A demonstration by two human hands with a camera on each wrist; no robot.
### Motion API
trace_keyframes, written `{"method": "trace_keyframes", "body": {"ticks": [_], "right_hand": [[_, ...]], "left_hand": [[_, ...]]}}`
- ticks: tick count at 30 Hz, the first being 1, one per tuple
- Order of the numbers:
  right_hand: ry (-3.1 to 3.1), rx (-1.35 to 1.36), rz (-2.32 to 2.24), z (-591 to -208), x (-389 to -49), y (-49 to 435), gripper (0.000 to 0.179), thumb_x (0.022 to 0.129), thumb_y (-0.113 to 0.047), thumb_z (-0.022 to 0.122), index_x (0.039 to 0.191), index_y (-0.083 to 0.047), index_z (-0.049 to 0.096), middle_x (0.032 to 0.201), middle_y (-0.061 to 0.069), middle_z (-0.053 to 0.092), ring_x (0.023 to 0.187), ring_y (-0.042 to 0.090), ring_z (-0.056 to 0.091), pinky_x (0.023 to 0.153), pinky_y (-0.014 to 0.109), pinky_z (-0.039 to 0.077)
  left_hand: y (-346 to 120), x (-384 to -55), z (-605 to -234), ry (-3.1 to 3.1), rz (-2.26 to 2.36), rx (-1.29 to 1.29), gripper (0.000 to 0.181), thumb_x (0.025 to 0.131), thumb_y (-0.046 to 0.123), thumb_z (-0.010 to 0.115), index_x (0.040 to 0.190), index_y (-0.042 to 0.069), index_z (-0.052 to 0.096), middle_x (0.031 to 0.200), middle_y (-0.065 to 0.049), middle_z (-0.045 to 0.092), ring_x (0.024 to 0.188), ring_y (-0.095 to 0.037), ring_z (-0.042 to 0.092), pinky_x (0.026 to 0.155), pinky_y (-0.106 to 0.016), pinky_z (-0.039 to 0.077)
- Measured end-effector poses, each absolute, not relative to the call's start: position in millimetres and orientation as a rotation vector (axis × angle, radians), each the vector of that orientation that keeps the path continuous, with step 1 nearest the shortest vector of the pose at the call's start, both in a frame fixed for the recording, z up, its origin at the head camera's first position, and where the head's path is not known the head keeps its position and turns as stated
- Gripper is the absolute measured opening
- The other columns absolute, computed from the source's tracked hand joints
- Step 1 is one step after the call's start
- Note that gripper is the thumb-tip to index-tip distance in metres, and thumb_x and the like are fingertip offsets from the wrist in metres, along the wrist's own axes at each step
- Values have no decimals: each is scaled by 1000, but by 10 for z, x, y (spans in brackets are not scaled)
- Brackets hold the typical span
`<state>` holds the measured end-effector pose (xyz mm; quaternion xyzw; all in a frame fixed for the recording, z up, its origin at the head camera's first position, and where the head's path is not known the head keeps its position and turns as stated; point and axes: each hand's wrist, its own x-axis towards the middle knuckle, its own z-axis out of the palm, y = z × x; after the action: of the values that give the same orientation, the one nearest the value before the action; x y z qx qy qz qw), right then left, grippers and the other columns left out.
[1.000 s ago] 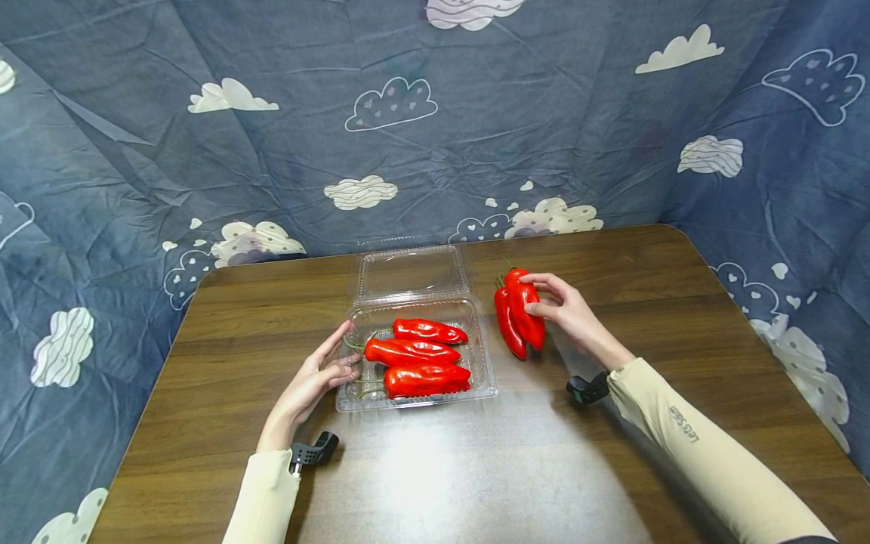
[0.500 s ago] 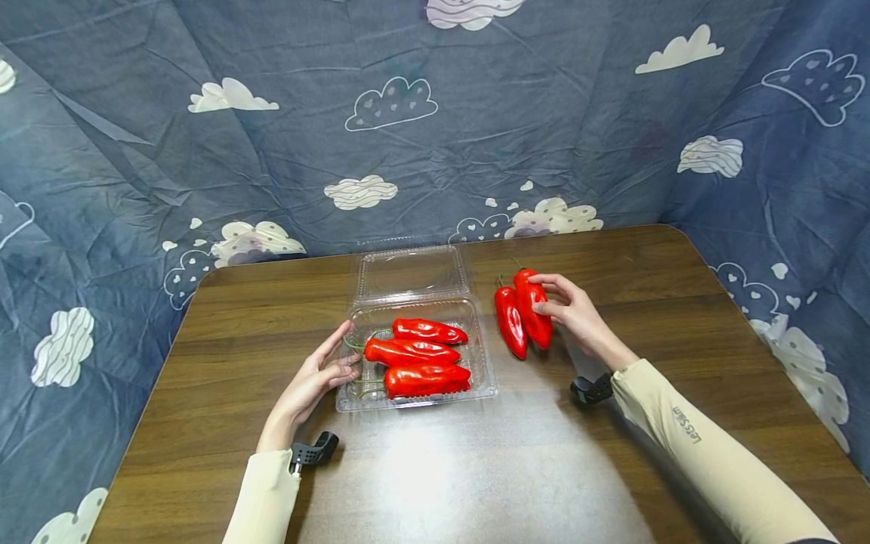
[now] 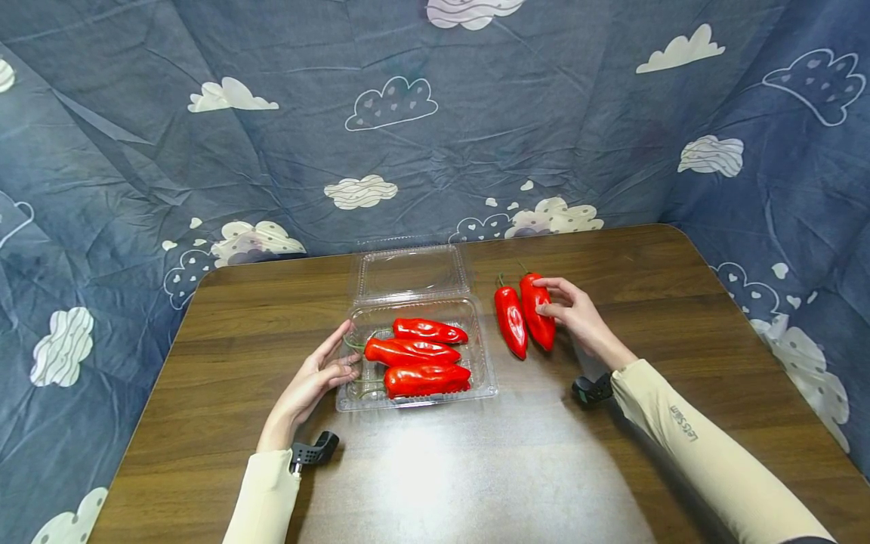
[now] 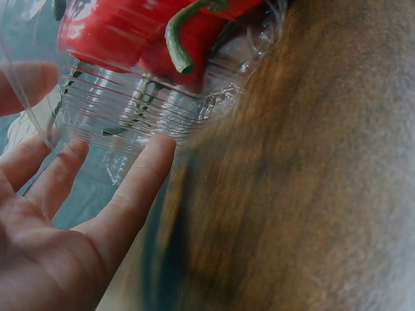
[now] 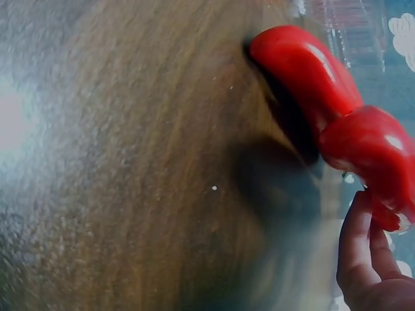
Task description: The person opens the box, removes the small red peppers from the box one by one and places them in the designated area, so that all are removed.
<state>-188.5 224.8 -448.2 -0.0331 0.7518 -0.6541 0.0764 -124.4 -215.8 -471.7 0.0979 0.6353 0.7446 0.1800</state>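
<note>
Three red peppers (image 3: 412, 351) lie side by side in a clear plastic container (image 3: 418, 404), stems pointing left. My left hand (image 3: 309, 389) rests at the container's left wall, its fingers spread and fairly straight; in the left wrist view the fingertips meet the ribbed plastic. Right of the container, one red pepper (image 3: 510, 321) lies on the table with its stem away from me. Beside it is another red pepper (image 3: 538, 313), which my right hand (image 3: 574, 313) pinches from the right between thumb and fingers. The right wrist view shows the held pepper (image 5: 369, 149) overlapping the other pepper (image 5: 305, 71).
The container's clear lid (image 3: 412, 273) is folded back toward the far edge of the wooden table (image 3: 272, 302). Behind the table hangs a blue cloth (image 3: 510, 136) with white clouds. Each wrist wears a black device (image 3: 591, 389).
My right hand has shifted slightly right with its pepper, which overlapped the neighbouring pepper a second ago; a narrow gap now shows between their upper parts. My left hand has stayed still.
</note>
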Motion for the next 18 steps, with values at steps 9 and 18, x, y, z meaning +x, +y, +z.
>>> {"method": "trace_keyframes", "body": {"ticks": [9, 18], "right_hand": [[2304, -74, -1900, -4559, -1915, 2259, 46, 89, 4, 55, 134, 5, 44, 128, 30, 45, 83, 7, 57, 65, 23, 50], [2352, -56, -1819, -4608, -1914, 2227, 48, 87, 5, 55, 134, 6, 44, 126, 32, 47, 87, 12, 53, 67, 25, 51]], "left_hand": [[-2158, -1242, -4715, 1793, 2107, 289, 70, 92, -12, 38, 154, 9, 12, 159, -11, 3, 130, -41, 33, 93, -31, 48], [-2153, -1249, -4720, 1778, 2113, 286, 70, 92, -12, 38, 154, 8, 11, 159, -11, 1, 132, -47, 27, 93, -31, 48]]}}
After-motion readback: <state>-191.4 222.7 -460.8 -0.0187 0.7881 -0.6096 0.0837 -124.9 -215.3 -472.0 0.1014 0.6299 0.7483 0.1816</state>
